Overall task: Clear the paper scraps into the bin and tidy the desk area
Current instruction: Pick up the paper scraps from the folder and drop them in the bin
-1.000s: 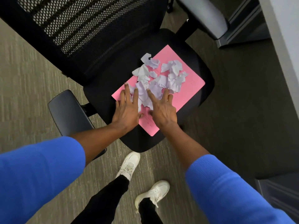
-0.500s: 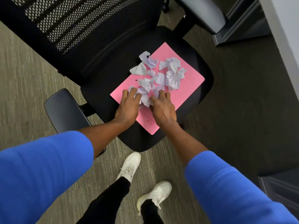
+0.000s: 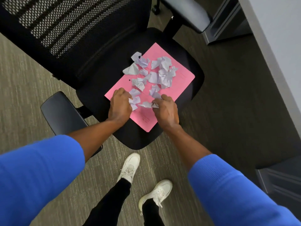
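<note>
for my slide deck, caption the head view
Both hands gather crumpled paper scraps off a pink folder on an office chair.

Paper scraps [image 3: 160, 75]: crumpled, matt, pale lilac. Pink folder [image 3: 180, 79]: smooth matt card. Chair back [image 3: 73, 28]: black mesh. Armrest [image 3: 62, 114]: smooth, slight sheen. Carpet [image 3: 24, 98]: rough, ribbed. Sleeves [image 3: 37, 176]: blue knit.

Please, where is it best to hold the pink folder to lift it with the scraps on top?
Probably hold the pink folder by its two long edges, one hand from each side, and keep it level. It lies flat on the chair seat, and the loose paper scraps sit mostly toward its far end, so a one-corner grip would likely tip them off.
</note>
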`<act>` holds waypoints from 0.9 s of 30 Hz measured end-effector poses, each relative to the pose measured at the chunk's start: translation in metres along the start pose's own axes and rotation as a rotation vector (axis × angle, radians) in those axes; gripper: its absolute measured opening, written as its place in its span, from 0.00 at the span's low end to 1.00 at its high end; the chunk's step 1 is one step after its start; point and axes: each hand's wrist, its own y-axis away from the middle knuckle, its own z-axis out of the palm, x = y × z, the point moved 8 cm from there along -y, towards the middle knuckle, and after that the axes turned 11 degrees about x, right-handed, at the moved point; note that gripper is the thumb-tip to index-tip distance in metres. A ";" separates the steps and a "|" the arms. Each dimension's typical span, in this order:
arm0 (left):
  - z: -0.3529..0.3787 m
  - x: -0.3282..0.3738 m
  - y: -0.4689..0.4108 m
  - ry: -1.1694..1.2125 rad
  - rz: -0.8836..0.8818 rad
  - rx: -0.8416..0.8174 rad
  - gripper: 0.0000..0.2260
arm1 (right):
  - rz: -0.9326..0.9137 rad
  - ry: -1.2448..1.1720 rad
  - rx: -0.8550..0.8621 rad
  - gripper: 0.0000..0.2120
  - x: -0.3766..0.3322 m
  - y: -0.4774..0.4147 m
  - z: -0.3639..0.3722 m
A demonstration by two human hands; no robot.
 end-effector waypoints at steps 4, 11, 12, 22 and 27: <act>-0.019 0.006 0.006 0.058 -0.047 0.062 0.13 | 0.032 -0.043 0.068 0.10 0.001 0.003 -0.019; -0.035 0.023 0.020 0.153 -0.170 0.139 0.11 | 0.173 -0.190 0.169 0.10 0.015 0.022 -0.044; -0.035 0.027 0.023 0.167 -0.188 0.141 0.11 | 0.193 -0.209 0.181 0.10 0.018 0.026 -0.047; 0.003 0.101 0.075 0.215 -0.100 0.011 0.10 | 0.484 -0.306 0.299 0.12 0.099 0.118 -0.088; 0.048 0.159 0.124 0.292 -0.046 -0.097 0.08 | 0.684 -0.332 0.361 0.12 0.173 0.200 -0.100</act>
